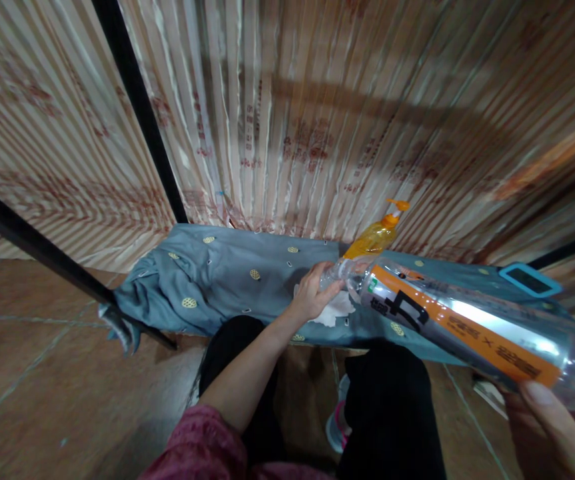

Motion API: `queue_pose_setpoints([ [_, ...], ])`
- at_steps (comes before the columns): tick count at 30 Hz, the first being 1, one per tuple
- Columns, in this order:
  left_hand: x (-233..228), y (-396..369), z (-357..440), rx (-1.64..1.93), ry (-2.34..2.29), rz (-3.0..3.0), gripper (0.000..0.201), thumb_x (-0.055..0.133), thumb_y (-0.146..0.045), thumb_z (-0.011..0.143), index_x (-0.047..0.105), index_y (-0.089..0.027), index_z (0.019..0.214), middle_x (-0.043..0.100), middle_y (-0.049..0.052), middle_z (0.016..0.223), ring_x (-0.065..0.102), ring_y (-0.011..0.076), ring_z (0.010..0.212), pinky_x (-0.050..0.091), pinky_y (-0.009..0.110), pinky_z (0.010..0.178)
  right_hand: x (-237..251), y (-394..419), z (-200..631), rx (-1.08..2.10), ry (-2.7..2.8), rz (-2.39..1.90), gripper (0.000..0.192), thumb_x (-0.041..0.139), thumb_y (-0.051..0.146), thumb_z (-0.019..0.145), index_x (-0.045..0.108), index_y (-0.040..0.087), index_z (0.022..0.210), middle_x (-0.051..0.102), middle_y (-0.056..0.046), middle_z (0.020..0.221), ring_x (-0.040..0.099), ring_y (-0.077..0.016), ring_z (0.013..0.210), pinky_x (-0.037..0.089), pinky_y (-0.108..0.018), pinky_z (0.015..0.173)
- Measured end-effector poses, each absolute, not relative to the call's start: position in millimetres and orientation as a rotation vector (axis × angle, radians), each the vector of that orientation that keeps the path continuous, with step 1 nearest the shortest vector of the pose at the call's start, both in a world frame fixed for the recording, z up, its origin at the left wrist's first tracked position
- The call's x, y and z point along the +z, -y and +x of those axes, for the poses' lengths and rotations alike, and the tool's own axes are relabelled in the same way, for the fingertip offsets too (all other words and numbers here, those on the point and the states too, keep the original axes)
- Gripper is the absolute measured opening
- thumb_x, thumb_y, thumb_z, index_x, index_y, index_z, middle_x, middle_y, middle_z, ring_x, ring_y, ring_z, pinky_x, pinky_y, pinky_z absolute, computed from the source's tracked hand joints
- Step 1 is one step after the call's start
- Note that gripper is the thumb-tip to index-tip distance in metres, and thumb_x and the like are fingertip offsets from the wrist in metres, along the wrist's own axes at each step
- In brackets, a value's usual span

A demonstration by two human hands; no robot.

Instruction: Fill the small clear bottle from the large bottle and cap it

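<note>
A large clear plastic bottle (447,320) with an orange and silver label lies tilted across the right side of the head view, its neck pointing left. My left hand (314,291) is closed round the neck end, which partly hides the mouth. Near the bottle's base, my right hand (557,427) grips it from below, the thumb resting on the label's edge; its other fingers are mostly hidden. Behind the bottle's neck stands a pump bottle (374,237) of yellow liquid with an orange pump. Some white tissue (336,309) lies beneath my left hand.
A grey-blue cloth with yellow prints (227,267) covers the low bench before my knees. At its right end sits a blue-framed device (530,280). Dark metal poles (140,100) rise at the left, and a striped curtain (307,133) hangs behind.
</note>
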State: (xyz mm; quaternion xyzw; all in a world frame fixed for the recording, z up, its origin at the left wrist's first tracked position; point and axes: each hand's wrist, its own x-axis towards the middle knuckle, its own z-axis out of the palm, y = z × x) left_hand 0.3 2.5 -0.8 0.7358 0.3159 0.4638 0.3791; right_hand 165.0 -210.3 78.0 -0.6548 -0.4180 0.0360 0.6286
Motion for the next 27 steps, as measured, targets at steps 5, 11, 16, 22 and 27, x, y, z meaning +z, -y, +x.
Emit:
queue_pose_setpoints([
  [5, -1.2, -3.1, 0.8, 1.200, -0.785, 1.890, 0.035, 0.053, -0.036, 0.085, 0.053, -0.014, 0.111, 0.061, 0.012, 0.110, 0.058, 0.0250, 0.103, 0.045, 0.038, 0.092, 74.7, 201.4, 172.0, 0.091, 0.807, -1.383, 0.077, 0.082, 0.042, 0.060, 0.055, 0.020, 0.129, 0.051, -0.012, 0.115, 0.045, -0.0376, 0.110, 0.027, -0.059, 0.100],
  [11, -3.7, -4.7, 1.4, 1.192, -0.792, 1.885, 0.035, 0.054, -0.037, 0.085, 0.052, -0.015, 0.113, 0.061, 0.011, 0.111, 0.057, 0.0245, 0.104, 0.044, 0.038, 0.093, 76.6, 202.2, 170.9, 0.037, 0.762, -1.411, 0.071, 0.083, 0.044, 0.059, 0.059, 0.026, 0.124, 0.052, -0.010, 0.113, 0.044, -0.0385, 0.111, 0.022, -0.063, 0.100],
  [16, -5.3, -5.6, 1.7, 1.203, -0.780, 1.893, 0.035, 0.053, -0.039, 0.085, 0.053, -0.016, 0.112, 0.061, 0.011, 0.110, 0.057, 0.0242, 0.102, 0.045, 0.038, 0.092, 73.7, 200.4, 173.4, 0.006, 0.752, -1.390, 0.071, 0.084, 0.044, 0.056, 0.062, 0.026, 0.121, 0.053, -0.010, 0.111, 0.043, -0.0399, 0.111, 0.021, -0.064, 0.101],
  [22, -4.0, -5.1, 2.2, 1.180, -0.808, 1.878, 0.034, 0.054, -0.037, 0.084, 0.053, -0.017, 0.112, 0.062, 0.010, 0.111, 0.057, 0.0243, 0.103, 0.045, 0.039, 0.093, 72.8, 199.9, 176.2, 0.005, 0.765, -1.397, 0.074, 0.083, 0.044, 0.059, 0.059, 0.024, 0.126, 0.052, -0.010, 0.114, 0.042, -0.0391, 0.112, 0.025, -0.060, 0.102],
  [27, -2.2, -4.6, 1.6, 1.188, -0.800, 1.886, 0.034, 0.054, -0.037, 0.084, 0.054, -0.016, 0.111, 0.062, 0.011, 0.110, 0.058, 0.0244, 0.102, 0.045, 0.038, 0.092, 79.0, 201.2, 169.5, -0.016, 0.770, -1.463, 0.072, 0.081, 0.047, 0.061, 0.058, 0.025, 0.127, 0.050, -0.011, 0.116, 0.040, -0.0409, 0.114, 0.023, -0.063, 0.101],
])
